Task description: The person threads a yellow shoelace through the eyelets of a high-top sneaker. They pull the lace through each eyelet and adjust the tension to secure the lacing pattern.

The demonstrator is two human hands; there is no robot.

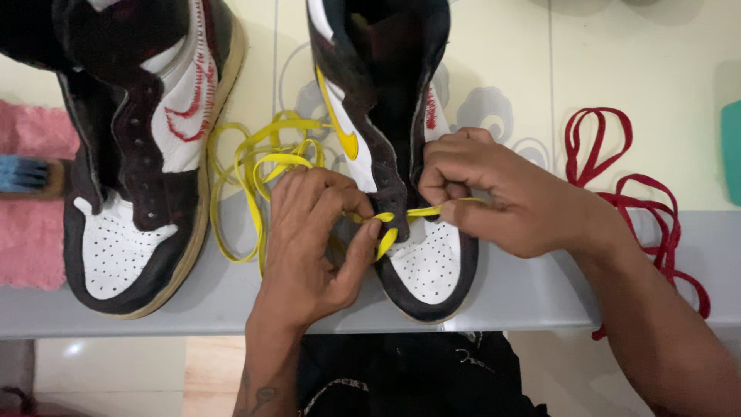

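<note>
Left hand: the left hand [312, 239] pinches one end of the flat yellow shoelace [258, 166] between thumb and forefinger, just at the lowest eyelets of the right-side shoe; fingers curled narrow around the lace
Right hand: the right hand [494, 197] grips the other stretch of the same lace, pulled taut across the toe end of the tongue; fingers closed tight on it
Shoe in hand: a black and white high-top leather sneaker with a yellow side mark [394, 154] stands on the pale tiled counter [509, 69], toe toward the person; its perforated white toe box shows between the two hands
Lace slack: the rest of the yellow lace lies in loose loops on the counter between the two shoes
Second shoe: a matching black and white high-top with a red stitched side mark [143, 154] sits to the left, unlaced, apart from both hands
Right of the hands: a red flat shoelace [617, 185] lies coiled, partly behind the right forearm
Far left: a pink towel [31, 208] with a blue-bristled wooden brush [31, 176] on it
</note>
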